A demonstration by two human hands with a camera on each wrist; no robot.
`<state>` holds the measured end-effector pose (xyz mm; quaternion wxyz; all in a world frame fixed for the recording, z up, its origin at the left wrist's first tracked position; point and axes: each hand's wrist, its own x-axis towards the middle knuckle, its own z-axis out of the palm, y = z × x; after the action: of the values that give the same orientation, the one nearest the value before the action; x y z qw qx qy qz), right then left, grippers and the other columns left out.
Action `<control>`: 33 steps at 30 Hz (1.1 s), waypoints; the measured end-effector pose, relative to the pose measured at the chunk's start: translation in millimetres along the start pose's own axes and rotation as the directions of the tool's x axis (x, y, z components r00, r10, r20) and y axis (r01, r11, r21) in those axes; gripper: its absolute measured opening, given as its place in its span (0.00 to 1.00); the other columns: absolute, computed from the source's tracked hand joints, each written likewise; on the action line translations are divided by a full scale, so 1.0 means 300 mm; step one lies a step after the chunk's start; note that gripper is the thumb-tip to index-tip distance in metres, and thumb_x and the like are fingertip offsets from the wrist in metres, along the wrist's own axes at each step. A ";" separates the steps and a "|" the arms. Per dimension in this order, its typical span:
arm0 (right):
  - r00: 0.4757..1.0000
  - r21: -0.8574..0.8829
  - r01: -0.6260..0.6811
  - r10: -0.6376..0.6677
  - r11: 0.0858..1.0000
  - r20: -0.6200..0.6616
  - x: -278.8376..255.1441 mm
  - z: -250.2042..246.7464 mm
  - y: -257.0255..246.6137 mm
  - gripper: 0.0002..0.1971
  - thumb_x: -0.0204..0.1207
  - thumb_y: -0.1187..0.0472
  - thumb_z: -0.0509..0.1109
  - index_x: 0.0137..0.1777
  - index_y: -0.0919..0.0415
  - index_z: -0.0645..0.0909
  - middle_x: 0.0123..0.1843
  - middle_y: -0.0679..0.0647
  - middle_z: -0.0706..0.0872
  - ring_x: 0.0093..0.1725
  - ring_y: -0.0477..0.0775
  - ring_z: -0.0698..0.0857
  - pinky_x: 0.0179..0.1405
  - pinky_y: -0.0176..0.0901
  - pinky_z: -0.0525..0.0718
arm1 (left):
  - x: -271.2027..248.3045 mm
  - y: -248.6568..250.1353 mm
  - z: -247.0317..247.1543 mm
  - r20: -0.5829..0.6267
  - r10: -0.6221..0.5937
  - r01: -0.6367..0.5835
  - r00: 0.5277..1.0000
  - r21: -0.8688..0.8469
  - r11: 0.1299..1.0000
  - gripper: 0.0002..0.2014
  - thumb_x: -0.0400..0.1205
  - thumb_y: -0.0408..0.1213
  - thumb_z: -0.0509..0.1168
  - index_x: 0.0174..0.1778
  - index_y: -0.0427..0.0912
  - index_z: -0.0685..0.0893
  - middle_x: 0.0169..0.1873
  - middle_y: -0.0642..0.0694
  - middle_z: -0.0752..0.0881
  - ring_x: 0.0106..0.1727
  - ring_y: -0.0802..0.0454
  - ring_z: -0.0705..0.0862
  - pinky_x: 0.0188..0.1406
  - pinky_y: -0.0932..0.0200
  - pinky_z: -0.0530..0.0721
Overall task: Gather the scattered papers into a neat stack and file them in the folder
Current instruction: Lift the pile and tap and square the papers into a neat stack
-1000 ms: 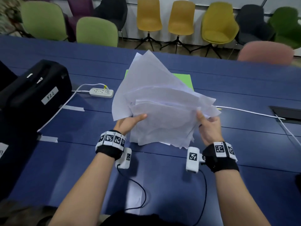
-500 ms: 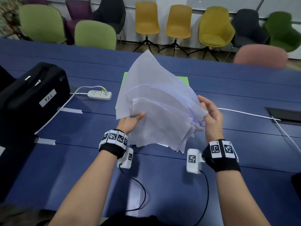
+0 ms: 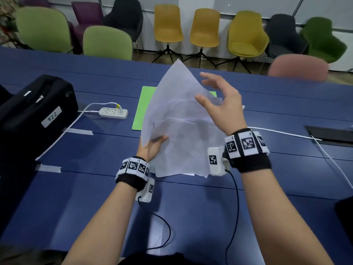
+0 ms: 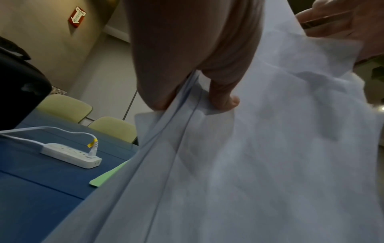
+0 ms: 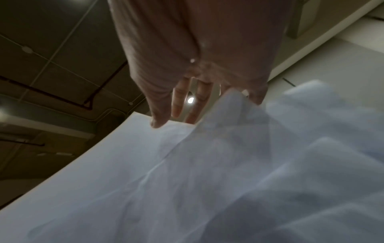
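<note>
A loose, uneven bundle of white papers point(image 3: 177, 131) stands tilted up above the blue table point(image 3: 95, 188). My left hand point(image 3: 152, 148) pinches its lower left edge, thumb on the near face; the left wrist view shows that thumb point(image 4: 224, 98) pressing the papers point(image 4: 249, 164). My right hand point(image 3: 219, 98) is raised at the bundle's upper right edge with fingers spread and straight. In the right wrist view its fingers point(image 5: 178, 102) touch the top edge of the papers point(image 5: 207, 180). A green folder point(image 3: 143, 108) lies flat on the table behind the papers, mostly hidden by them.
A black bag point(image 3: 34, 111) sits at the left, with a white power strip point(image 3: 113, 112) and its cord beside it. A white cable point(image 3: 286, 133) runs to a table recess point(image 3: 332, 133) at the right. Chairs, one pink point(image 3: 298, 67), line the far edge.
My right hand let go of the papers' lower right edge and rose to their upper right edge, fingers spreading. The fanned sheets closed into a narrower, more upright bundle. The left hand kept its hold.
</note>
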<state>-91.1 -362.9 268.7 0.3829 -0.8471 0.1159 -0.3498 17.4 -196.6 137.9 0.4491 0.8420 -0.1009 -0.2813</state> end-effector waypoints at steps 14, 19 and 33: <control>0.934 -0.177 -0.256 0.196 0.950 -0.300 -0.055 -0.038 0.163 0.03 0.67 0.56 0.67 0.37 0.52 0.82 0.42 0.50 0.87 0.49 0.57 0.82 0.56 0.54 0.80 | -0.016 -0.029 -0.024 -0.075 -0.075 0.065 0.994 -0.130 0.989 0.42 0.60 0.67 0.72 0.64 0.41 0.85 0.69 0.39 0.80 0.70 0.45 0.78 0.74 0.49 0.75; 0.936 0.004 -0.351 0.351 0.936 -0.013 -0.130 -0.105 0.267 0.19 0.75 0.59 0.72 0.65 0.49 0.77 0.63 0.42 0.80 0.65 0.46 0.76 0.59 0.30 0.78 | -0.024 -0.019 -0.026 -0.066 -0.081 0.076 0.995 -0.079 0.994 0.29 0.77 0.58 0.67 0.67 0.41 0.83 0.72 0.34 0.76 0.76 0.41 0.71 0.78 0.49 0.69; 0.739 0.224 -0.655 0.553 0.721 0.384 -0.287 0.045 0.436 0.29 0.54 0.65 0.87 0.57 0.63 0.84 0.49 0.48 0.93 0.55 0.51 0.89 0.64 0.50 0.85 | -0.048 -0.085 -0.138 0.000 -0.124 0.123 0.992 -0.063 0.990 0.25 0.79 0.45 0.70 0.67 0.31 0.79 0.63 0.46 0.81 0.61 0.50 0.79 0.63 0.60 0.73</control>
<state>-135.2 -404.3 123.5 0.6313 -0.7221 0.2681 -0.0901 26.8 -146.9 140.7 0.4573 0.8327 -0.0387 -0.3097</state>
